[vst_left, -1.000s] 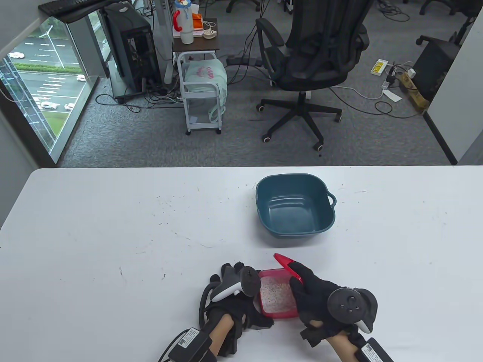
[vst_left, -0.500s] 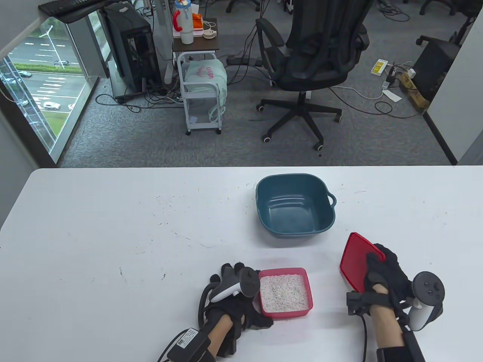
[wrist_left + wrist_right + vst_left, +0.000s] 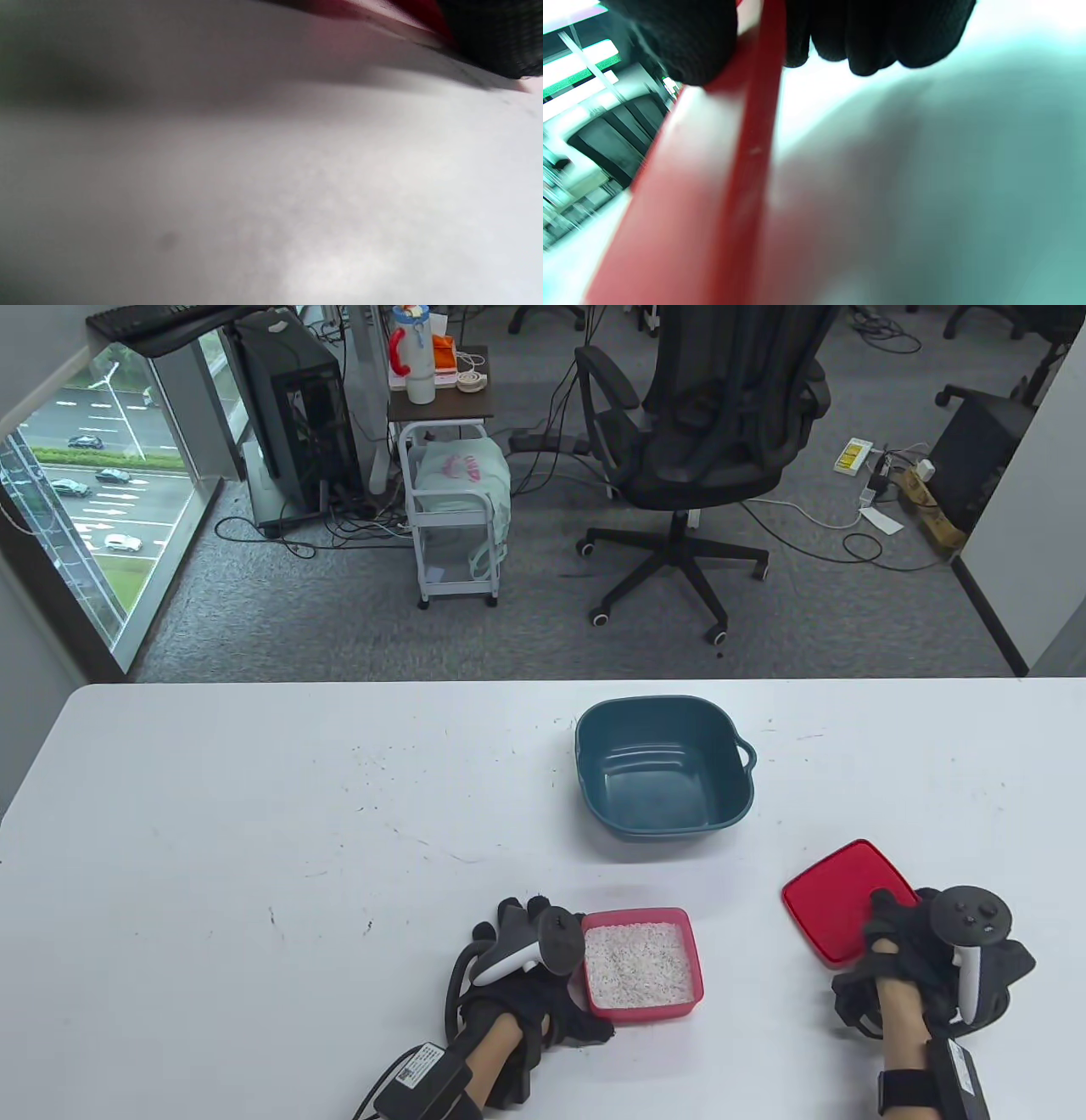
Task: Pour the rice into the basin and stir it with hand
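A red box of white rice [image 3: 640, 963] stands uncovered near the table's front edge. My left hand [image 3: 524, 943] holds its left side; the tracker hides the fingertips. In the left wrist view only the box's red wall [image 3: 373, 17] and a bit of black glove [image 3: 492, 38] show above blurred tabletop. My right hand [image 3: 892, 929] pinches the red lid [image 3: 840, 899] by its near corner, low over the table right of the box. The right wrist view shows the thumb and fingers [image 3: 882, 38] clamped on the lid [image 3: 704, 178]. The teal basin [image 3: 664, 814] sits beyond, with no rice in it.
The white table [image 3: 254, 831] carries small dark scuffs. A black office chair [image 3: 704, 432] and a white trolley [image 3: 454, 517] stand on the floor beyond the far edge.
My right hand lifted the lid off the rice box, carried it to the right and lowered it nearly flat to the table. The left hand and box stayed put.
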The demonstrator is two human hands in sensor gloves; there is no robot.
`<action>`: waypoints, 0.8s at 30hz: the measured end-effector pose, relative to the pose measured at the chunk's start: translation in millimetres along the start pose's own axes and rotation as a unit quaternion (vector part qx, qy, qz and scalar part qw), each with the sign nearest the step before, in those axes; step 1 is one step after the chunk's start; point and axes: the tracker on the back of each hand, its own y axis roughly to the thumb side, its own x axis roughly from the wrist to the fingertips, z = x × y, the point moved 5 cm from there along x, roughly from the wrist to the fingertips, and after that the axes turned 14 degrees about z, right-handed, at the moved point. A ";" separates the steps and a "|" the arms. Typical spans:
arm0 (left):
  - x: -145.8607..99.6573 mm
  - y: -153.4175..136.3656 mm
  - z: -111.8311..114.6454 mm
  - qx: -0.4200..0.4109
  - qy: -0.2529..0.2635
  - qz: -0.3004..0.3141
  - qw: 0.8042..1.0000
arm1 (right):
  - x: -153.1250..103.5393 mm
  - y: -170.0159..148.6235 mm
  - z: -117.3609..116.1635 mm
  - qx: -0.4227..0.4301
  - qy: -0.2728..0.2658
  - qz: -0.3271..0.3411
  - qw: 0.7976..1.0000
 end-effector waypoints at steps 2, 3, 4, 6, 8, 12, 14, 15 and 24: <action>0.0 0.0 0.0 0.000 0.000 0.001 1.000 | 3.8 -6.3 -4.2 -0.043 0.025 -0.021 0.999; 0.0 0.0 0.0 0.000 0.000 0.001 1.000 | 5.3 -10.8 -7.9 -0.060 0.049 -0.038 0.996; 0.0 0.0 0.0 0.000 0.000 0.001 1.000 | 5.4 -10.8 -8.3 -0.063 0.049 -0.035 0.996; 0.0 -0.1 0.0 0.000 0.000 0.000 1.000 | 5.7 -7.0 -8.4 -0.092 0.051 -0.037 0.994; 0.0 0.0 0.1 0.000 0.000 0.001 1.000 | 5.2 -5.4 -10.8 -0.182 0.053 -0.046 0.981; -0.3 -0.1 0.0 0.004 0.002 0.001 1.000 | 6.2 1.4 -11.3 -0.182 0.056 -0.025 0.981; -0.2 0.0 -0.3 0.005 0.003 0.002 1.000 | 5.6 1.8 -10.0 -0.187 0.048 -0.022 0.981; -0.2 0.1 -0.4 0.006 0.004 0.002 1.000 | 5.0 2.8 -9.6 -0.189 0.046 -0.020 0.981; -30.7 -5.1 -37.0 0.103 0.044 0.022 0.994 | -18.8 59.7 11.4 -0.163 -0.031 0.117 0.979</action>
